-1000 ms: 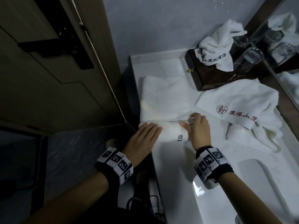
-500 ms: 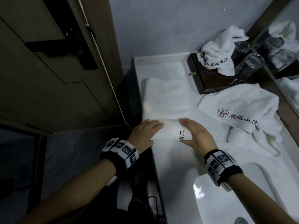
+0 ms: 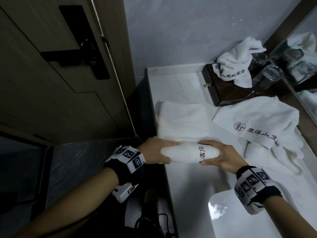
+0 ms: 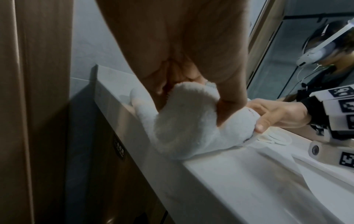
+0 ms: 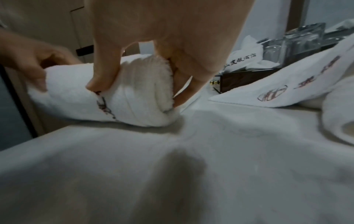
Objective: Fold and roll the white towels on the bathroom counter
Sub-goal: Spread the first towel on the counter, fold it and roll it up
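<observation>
Rolled towel: white terry cloth, fuzzy matt pile, dark red embroidered lettering. Flat towel behind it: same matt terry. Larger towel with red logo: terry too, but a smoother flat-woven band where the lettering sits. Surface: white stone-look, smooth, faint grey veining, semi-gloss. Box: dark wood, glossy lacquer, small brass-coloured metal knob. Glasses: clear glass. Door: matt wood-grain panel with a black matt handle. Wrist bands: black fabric with white hard plastic tags.
</observation>
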Tool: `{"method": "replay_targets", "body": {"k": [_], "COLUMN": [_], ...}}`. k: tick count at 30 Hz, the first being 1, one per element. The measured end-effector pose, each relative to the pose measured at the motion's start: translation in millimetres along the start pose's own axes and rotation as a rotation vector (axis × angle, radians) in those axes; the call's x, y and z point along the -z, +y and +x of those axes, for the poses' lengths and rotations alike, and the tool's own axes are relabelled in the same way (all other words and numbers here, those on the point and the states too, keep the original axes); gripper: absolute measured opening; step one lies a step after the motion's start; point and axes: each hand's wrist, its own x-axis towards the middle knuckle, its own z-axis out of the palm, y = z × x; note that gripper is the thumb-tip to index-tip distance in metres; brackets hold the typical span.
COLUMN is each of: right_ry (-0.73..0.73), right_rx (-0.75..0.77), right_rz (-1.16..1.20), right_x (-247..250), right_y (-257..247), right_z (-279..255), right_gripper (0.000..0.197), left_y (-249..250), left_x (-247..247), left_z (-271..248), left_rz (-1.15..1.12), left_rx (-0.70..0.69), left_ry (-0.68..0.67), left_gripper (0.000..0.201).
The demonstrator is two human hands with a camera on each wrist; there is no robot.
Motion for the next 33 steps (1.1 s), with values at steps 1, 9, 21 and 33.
{"method": "replay_targets", "body": {"k": [1,9,21,33], "right_ry": [-0.001,0.164,0.635,0.276], "right_rx": [-0.038,-0.208,0.16,0.211], "right_rz": [0.028,0.21,-0.29,-0.216], "right_x": [2.7,-2.6,-17.6,-3.5], "right_y": [0.4,-4.9,-43.2,-41.5], "right_z": [2.3,31.0,38.3,49.0], "right_gripper": [0.061,0.049,0.024,0.081], "left_y": [0.2,3.4,20.3,13.1], "left_x": [1.0,4.4,-0.8,27.1], "left_z": [0.1,-3.6,17.5,41.3], "left_rz": [-0.007,0.519,0.601,0.422], "left_rx": [0.001,-0.428,-0.198,-0.135], "left_ry": [-0.028,0.342,0.339,0.133], "left_gripper": [0.067,0.063,0.067,0.076]}}
